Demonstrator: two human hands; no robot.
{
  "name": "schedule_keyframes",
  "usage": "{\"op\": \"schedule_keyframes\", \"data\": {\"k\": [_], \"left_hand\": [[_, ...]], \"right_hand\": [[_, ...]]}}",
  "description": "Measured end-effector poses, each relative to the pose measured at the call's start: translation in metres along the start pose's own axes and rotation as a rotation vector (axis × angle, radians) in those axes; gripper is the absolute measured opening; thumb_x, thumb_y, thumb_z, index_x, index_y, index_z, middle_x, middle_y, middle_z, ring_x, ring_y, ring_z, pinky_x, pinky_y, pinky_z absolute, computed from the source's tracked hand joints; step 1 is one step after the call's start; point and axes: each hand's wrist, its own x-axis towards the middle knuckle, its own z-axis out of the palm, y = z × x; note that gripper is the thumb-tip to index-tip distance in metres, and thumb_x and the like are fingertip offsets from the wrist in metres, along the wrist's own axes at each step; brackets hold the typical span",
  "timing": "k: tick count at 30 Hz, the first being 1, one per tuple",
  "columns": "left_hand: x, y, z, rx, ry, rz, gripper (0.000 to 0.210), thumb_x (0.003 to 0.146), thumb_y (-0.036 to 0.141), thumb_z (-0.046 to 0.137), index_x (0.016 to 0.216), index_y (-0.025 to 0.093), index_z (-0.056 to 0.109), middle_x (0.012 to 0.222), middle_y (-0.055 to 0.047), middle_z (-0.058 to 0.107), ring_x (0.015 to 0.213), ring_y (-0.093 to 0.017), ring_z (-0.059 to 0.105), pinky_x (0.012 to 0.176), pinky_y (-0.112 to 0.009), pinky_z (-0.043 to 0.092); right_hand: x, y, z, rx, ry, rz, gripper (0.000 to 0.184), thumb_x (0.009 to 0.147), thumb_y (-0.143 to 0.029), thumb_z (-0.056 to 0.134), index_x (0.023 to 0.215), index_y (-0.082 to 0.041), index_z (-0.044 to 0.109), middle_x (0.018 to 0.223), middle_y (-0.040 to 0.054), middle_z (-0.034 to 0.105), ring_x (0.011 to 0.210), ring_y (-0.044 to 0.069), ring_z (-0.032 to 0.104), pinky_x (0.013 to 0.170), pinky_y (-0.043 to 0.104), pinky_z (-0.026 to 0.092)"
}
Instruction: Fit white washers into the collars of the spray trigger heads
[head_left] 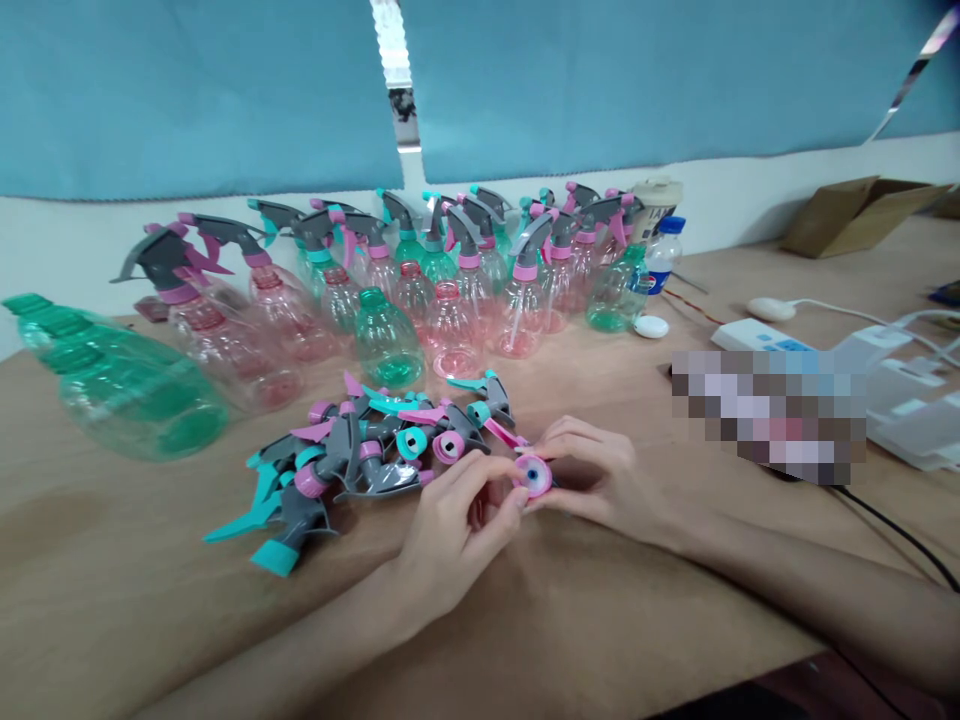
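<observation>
My left hand pinches the rim of a pink-collared spray trigger head, whose round underside faces me. Wrapped round the same head from the other side, my right hand hides most of its body; a bit of pink trigger shows above the fingers. Left of my hands lies a pile of loose spray trigger heads, grey with pink or turquoise collars and levers. Behind the pile stands an uncapped green bottle, with an uncapped pink bottle beside it.
Rows of bottles with spray heads line the wall. Green bottles stand at the left. To the right are a blue-capped drink bottle, a white oval object, a power strip, cables and a cardboard box.
</observation>
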Motion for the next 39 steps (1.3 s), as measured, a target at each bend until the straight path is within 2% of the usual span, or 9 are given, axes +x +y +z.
{"op": "schedule_keyframes", "data": {"k": [3, 6, 13, 17, 19, 24, 31, 35, 39], "left_hand": [[-0.002, 0.001, 0.003, 0.015, -0.043, -0.017, 0.017, 0.087, 0.024, 0.054, 0.103, 0.018, 0.053, 0.068, 0.004, 0.053, 0.053, -0.009, 0.047, 0.049, -0.02, 0.038], [-0.004, 0.001, 0.005, 0.062, -0.058, 0.032, 0.028, 0.084, 0.023, 0.056, 0.111, 0.018, 0.049, 0.064, 0.006, 0.05, 0.05, -0.009, 0.045, 0.047, -0.02, 0.037], [-0.003, 0.0, 0.003, 0.017, -0.069, 0.18, 0.018, 0.084, 0.019, 0.054, 0.102, 0.017, 0.054, 0.055, 0.008, 0.044, 0.044, -0.007, 0.038, 0.043, -0.019, 0.032], [-0.002, -0.001, 0.003, 0.025, -0.061, 0.107, 0.007, 0.086, 0.019, 0.053, 0.091, 0.017, 0.057, 0.059, 0.006, 0.049, 0.047, -0.007, 0.04, 0.046, -0.019, 0.033], [-0.001, -0.002, 0.003, 0.034, -0.06, 0.059, 0.007, 0.088, 0.021, 0.052, 0.088, 0.017, 0.058, 0.061, 0.005, 0.05, 0.049, -0.007, 0.04, 0.048, -0.019, 0.034], [-0.002, -0.001, 0.002, 0.042, -0.079, -0.073, 0.014, 0.091, 0.028, 0.048, 0.099, 0.019, 0.054, 0.059, 0.007, 0.045, 0.049, -0.009, 0.042, 0.049, -0.021, 0.033], [-0.003, -0.002, 0.003, 0.028, 0.028, -0.11, 0.018, 0.094, 0.029, 0.044, 0.109, 0.019, 0.047, 0.067, 0.006, 0.048, 0.054, -0.01, 0.045, 0.051, -0.021, 0.034], [-0.008, -0.004, 0.001, 0.044, 0.014, -0.05, 0.018, 0.093, 0.028, 0.043, 0.108, 0.019, 0.047, 0.067, 0.005, 0.05, 0.052, -0.009, 0.045, 0.05, -0.021, 0.035], [-0.019, -0.007, -0.012, 0.111, -0.001, 0.09, 0.013, 0.092, 0.022, 0.044, 0.104, 0.019, 0.049, 0.066, 0.005, 0.05, 0.049, -0.008, 0.043, 0.048, -0.02, 0.034]], "right_hand": [[0.0, -0.001, 0.0, 0.002, 0.005, -0.005, 0.026, 0.081, -0.033, 0.067, 0.102, -0.019, 0.064, 0.09, 0.0057, 0.065, 0.081, 0.016, 0.063, 0.07, 0.03, 0.054], [0.0, -0.002, 0.001, -0.004, -0.019, -0.013, 0.024, 0.082, -0.032, 0.066, 0.102, -0.019, 0.064, 0.091, 0.006, 0.065, 0.082, 0.017, 0.063, 0.07, 0.03, 0.055], [-0.003, -0.001, 0.003, 0.003, -0.046, -0.042, 0.025, 0.082, -0.033, 0.066, 0.103, -0.02, 0.063, 0.09, 0.0062, 0.065, 0.083, 0.017, 0.062, 0.071, 0.031, 0.054], [-0.003, 0.002, 0.005, -0.009, -0.051, -0.061, 0.029, 0.082, -0.033, 0.066, 0.106, -0.019, 0.063, 0.091, 0.0066, 0.064, 0.084, 0.018, 0.061, 0.071, 0.031, 0.054], [-0.003, 0.003, 0.005, -0.018, -0.047, -0.054, 0.029, 0.081, -0.032, 0.067, 0.107, -0.018, 0.063, 0.09, 0.0065, 0.064, 0.083, 0.017, 0.061, 0.071, 0.031, 0.054], [0.001, -0.001, 0.001, -0.011, 0.02, 0.019, 0.023, 0.081, -0.029, 0.068, 0.101, -0.019, 0.065, 0.09, 0.0055, 0.064, 0.081, 0.016, 0.062, 0.07, 0.029, 0.053], [0.005, 0.0, -0.002, -0.072, 0.097, 0.074, 0.025, 0.078, -0.033, 0.07, 0.1, -0.022, 0.064, 0.09, 0.0035, 0.066, 0.081, 0.016, 0.063, 0.069, 0.029, 0.055], [0.007, 0.007, -0.005, -0.194, 0.089, 0.037, 0.026, 0.08, -0.034, 0.069, 0.102, -0.021, 0.063, 0.09, 0.005, 0.065, 0.08, 0.018, 0.063, 0.069, 0.032, 0.055], [0.016, 0.004, -0.013, -0.338, 0.121, 0.001, 0.026, 0.08, -0.036, 0.067, 0.101, -0.022, 0.063, 0.092, 0.0053, 0.065, 0.08, 0.019, 0.063, 0.07, 0.033, 0.055]]}}
